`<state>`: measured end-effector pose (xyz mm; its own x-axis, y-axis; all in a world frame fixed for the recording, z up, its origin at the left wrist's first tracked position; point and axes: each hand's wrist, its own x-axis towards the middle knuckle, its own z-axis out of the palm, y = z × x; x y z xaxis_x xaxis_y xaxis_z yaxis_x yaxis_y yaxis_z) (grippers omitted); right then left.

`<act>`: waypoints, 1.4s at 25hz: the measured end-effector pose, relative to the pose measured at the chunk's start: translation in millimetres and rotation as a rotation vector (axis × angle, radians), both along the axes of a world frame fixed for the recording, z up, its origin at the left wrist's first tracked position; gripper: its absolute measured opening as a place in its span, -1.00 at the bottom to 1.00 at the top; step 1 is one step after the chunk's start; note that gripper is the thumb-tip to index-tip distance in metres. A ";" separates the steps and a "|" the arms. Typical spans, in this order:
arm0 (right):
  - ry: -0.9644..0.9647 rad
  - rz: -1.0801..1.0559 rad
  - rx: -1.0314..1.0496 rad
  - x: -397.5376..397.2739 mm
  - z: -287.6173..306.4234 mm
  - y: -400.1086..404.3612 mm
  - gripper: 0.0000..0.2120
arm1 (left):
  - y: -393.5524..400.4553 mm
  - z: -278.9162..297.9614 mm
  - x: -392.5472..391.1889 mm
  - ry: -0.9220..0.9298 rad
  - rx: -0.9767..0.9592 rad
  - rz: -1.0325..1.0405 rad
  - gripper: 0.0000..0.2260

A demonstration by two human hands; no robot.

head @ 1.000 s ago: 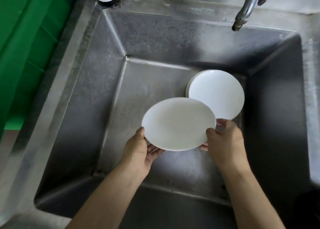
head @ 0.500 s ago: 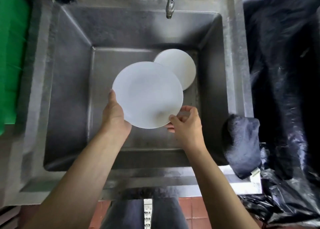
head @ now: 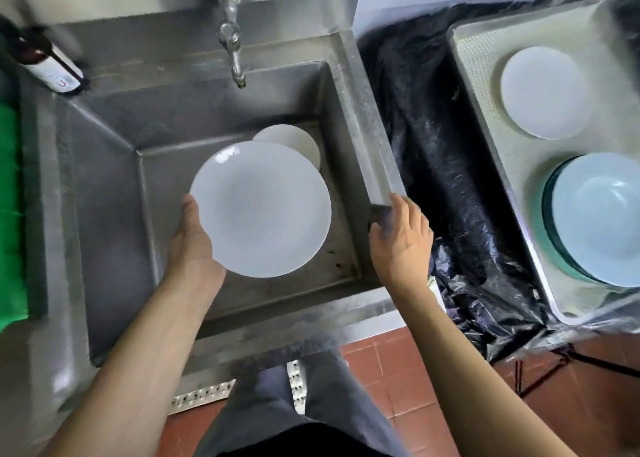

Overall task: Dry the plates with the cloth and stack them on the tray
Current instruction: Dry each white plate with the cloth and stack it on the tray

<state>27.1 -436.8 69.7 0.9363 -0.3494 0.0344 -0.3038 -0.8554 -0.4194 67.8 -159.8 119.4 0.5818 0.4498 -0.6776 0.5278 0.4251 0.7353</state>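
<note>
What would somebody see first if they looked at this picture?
Probably the big white plate in the middle, held over the metal sink by the left hand. Next, the right hand reaching onto a dark cloth on the sink's right rim. Off to the right, a tray already carries a white plate and a pale blue bowl.

A white plate [head: 260, 210] is held over the steel sink [head: 349, 86] by the left hand [head: 192, 238], thumb on its rim. A dark cloth [head: 379, 214] on the sink's right edge is covered by the right hand [head: 401, 240] (grip unclear). More plates [head: 289, 141] are seen in the basin, and another plate [head: 545, 93] on the tray [head: 485, 58] beside a pale bowl [head: 602, 217].
</note>
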 end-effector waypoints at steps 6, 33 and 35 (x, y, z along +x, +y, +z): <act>0.368 0.095 0.013 -25.2 -36.0 -41.0 -0.03 | -13.6 33.7 -8.7 0.020 0.045 -0.053 -0.68; -0.486 0.548 0.691 52.2 156.0 153.0 -0.42 | -6.8 150.2 9.8 -0.304 0.339 -0.276 -0.76; -0.498 0.620 0.661 51.5 158.9 163.8 -0.43 | 1.8 150.6 10.8 -0.308 0.326 -0.271 -0.70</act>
